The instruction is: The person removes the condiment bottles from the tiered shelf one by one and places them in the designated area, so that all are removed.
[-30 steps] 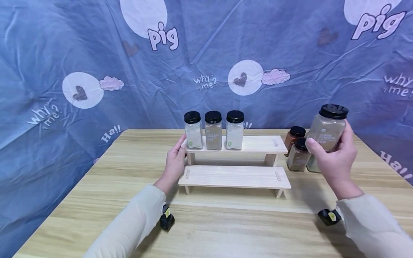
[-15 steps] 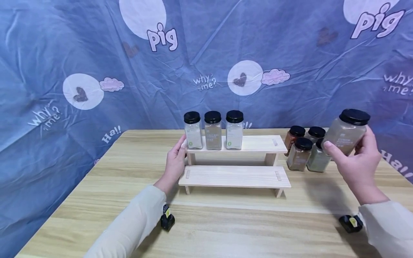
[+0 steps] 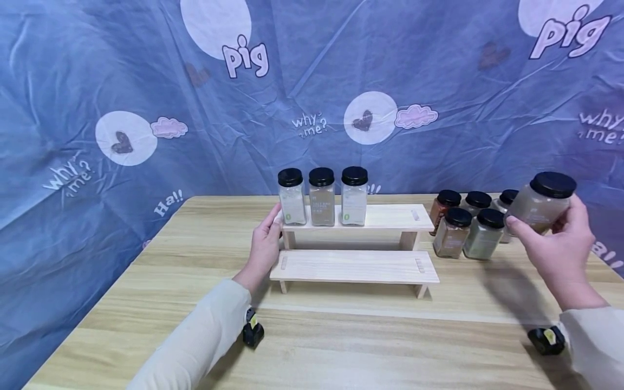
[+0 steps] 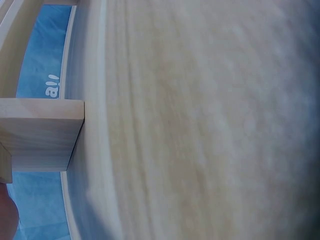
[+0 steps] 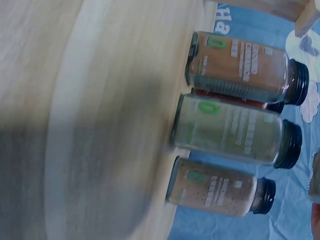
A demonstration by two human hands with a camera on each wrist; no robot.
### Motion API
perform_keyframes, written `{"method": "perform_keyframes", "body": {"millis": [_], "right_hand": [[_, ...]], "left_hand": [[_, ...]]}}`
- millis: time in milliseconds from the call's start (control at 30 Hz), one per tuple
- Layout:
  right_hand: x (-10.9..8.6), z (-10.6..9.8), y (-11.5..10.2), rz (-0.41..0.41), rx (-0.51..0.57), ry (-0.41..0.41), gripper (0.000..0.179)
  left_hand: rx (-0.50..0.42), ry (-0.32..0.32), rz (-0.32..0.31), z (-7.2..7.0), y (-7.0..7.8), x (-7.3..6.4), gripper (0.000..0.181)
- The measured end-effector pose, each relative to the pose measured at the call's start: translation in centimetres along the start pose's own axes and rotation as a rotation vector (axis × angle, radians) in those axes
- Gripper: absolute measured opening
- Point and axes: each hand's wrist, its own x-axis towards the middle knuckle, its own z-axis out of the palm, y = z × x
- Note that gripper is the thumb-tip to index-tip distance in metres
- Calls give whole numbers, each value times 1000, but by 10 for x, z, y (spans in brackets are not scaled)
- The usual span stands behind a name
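Observation:
My right hand [image 3: 560, 244] grips a spice jar [image 3: 538, 208] with a black lid and grey-brown powder, raised and slightly tilted at the right of the table. In the right wrist view only a sliver of that jar [image 5: 315, 177] shows at the right edge. My left hand [image 3: 265, 241] holds the left end of a two-tier wooden rack [image 3: 356, 266]; a fingertip [image 4: 7, 212] peeks in beside the rack's wood in the left wrist view. On the upper tier stand a white jar [image 3: 293, 206], a brown jar [image 3: 323, 206] and another white jar [image 3: 354, 206].
Right of the rack, several black-lidded jars stand close together, among them a cinnamon-brown jar [image 5: 240, 67], a green jar [image 5: 227, 130] and a pinkish jar [image 5: 215, 187]. A blue printed cloth [image 3: 312, 86] hangs behind the wooden table [image 3: 341, 346].
My right hand has carried its jar rightward and slightly down, uncovering the green jar and others behind it. The left hand and the rack have stayed put.

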Motion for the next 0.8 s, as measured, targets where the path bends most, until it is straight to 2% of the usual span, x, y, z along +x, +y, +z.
{"method": "perform_keyframes", "body": {"millis": [200,400,567,700,800], "right_hand": [[2,-5,7,122,-63,-26,66],[5,-10,16,214,-60,-51,68],[11,-18,36,214,-62,-114,74],[16,-26,53,180,-41,-232,75],[20,-30,57,172,-15,-323,69]], "left_hand": [[-12,-1,-2,0,0,0,42],[-22,-7,3,0,1,0,42],[-20,-8,11,0,0,0,41],[-5,-2,1,0,0,0,41],[-1,-2,-2,0,0,0,41]]}}
